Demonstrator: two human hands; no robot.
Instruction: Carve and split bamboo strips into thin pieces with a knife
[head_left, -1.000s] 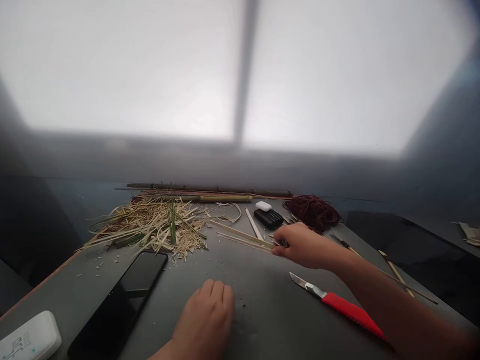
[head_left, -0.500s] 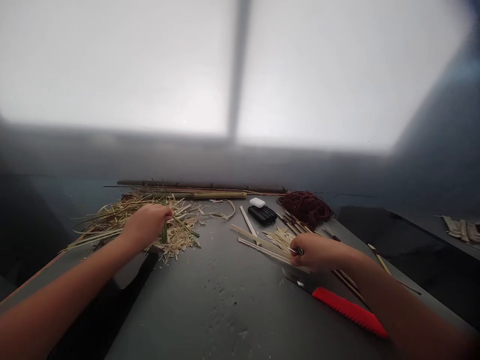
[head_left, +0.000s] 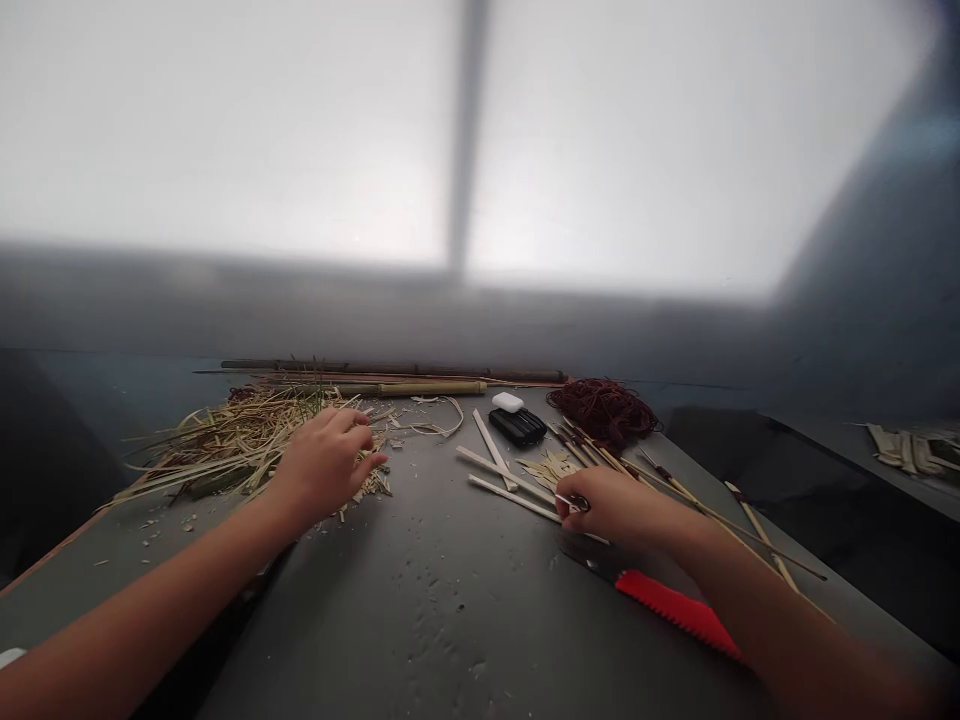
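Note:
My left hand [head_left: 326, 466] rests on the near edge of a heap of bamboo shavings [head_left: 225, 440], fingers curled loosely among the shavings; I cannot make out anything held in it. My right hand [head_left: 611, 508] is closed in a pinch on the ends of pale bamboo strips [head_left: 510, 482] that lie flat on the dark table [head_left: 465, 620]. A red-handled utility knife [head_left: 667, 607] lies just under my right wrist, its blade partly hidden by the hand.
Long bamboo sticks [head_left: 420, 385] lie along the table's far edge. A black case with a white box [head_left: 517, 420] and a coil of dark red cord [head_left: 604, 410] sit behind the strips. Thin skewers [head_left: 697, 505] lie to the right. A phone is mostly hidden under my left arm.
My left hand went from near the front edge out to the shavings heap and now lies on its near side. My right hand drew the strips back toward me, over the knife blade.

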